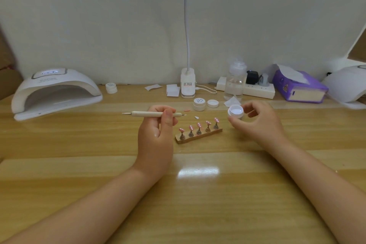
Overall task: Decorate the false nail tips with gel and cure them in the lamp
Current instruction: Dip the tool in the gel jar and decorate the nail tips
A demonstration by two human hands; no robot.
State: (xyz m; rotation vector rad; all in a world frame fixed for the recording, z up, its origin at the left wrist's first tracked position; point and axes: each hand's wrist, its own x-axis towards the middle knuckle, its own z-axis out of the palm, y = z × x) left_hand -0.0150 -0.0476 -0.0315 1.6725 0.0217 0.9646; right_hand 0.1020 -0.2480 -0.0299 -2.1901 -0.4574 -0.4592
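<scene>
My left hand (156,130) hovers over the middle of the bench (198,194), its grip pinching a wooden dotting tool (156,114) between thumb and curled fingers. The tool lies level, one metal tip pointing toward the left edge of the bench and the other toward the right.

My right hand (257,121) is raised just right of centre, its grip curled round a small open white gel pot (235,111), thumb below and fingers behind, the pot tilted so its pale contents face me.

Between my two hands, on the bench, lies a wooden strip holder (198,136), angled with its right end farther from me. Five small metal stands rise from it, each carrying a pink false nail tip (199,125) with pale dots.

A loose pale tip (196,117) lies just beyond the holder. Farther toward the far edge stand a closed white pot (199,104) and, beside it, a loose lid (213,103).

The curing lamp (55,91) sits at the far left corner, its opening facing me, display lit. Along the far edge stand the desk lamp's base (188,85), a clear bottle (235,83), a white power strip (257,90) and a purple tissue pack (299,87).
</scene>
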